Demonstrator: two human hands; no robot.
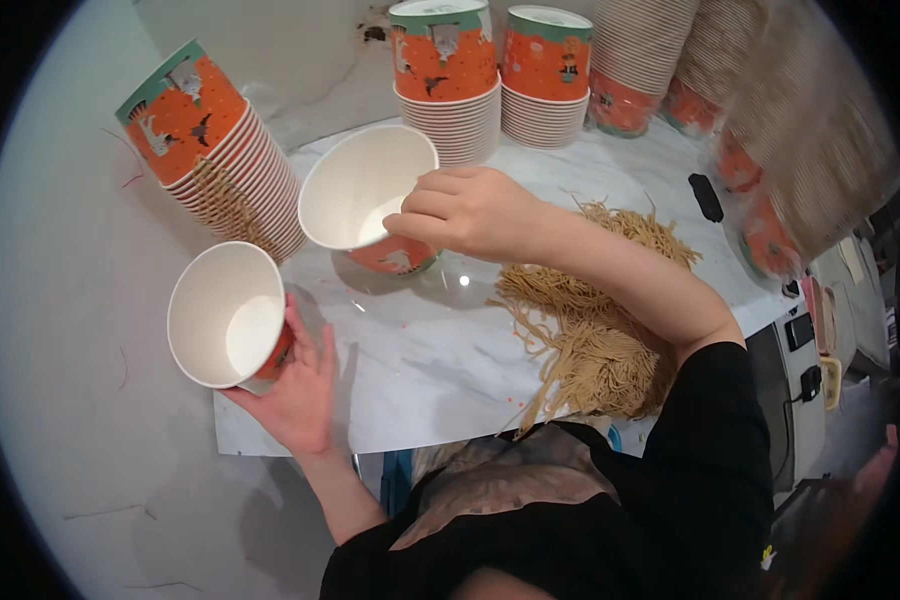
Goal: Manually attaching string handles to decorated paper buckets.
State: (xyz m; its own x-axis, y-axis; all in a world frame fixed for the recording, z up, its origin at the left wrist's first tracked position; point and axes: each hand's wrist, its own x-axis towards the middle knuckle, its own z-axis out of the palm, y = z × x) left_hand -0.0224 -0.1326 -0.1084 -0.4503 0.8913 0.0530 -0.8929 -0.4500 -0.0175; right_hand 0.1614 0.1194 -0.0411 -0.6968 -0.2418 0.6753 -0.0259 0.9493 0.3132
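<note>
My left hand is closed round the side of a paper tub, tilted so its white, bare inside shows. In front of me a second paper tub leans on the table, white inside with an orange printed outside. My right hand has its fingers curled over this tub's right rim and grips it; the fingertips are partly inside. Under my right forearm lies a heap of tan, noodle-like strands, loose ends spread toward the table's front edge.
A tilted stack of nested tubs stands at the left by the wall. Upside-down tub stacks line the back, with plastic-wrapped stacks at the right. A small black object lies on the marble-patterned table.
</note>
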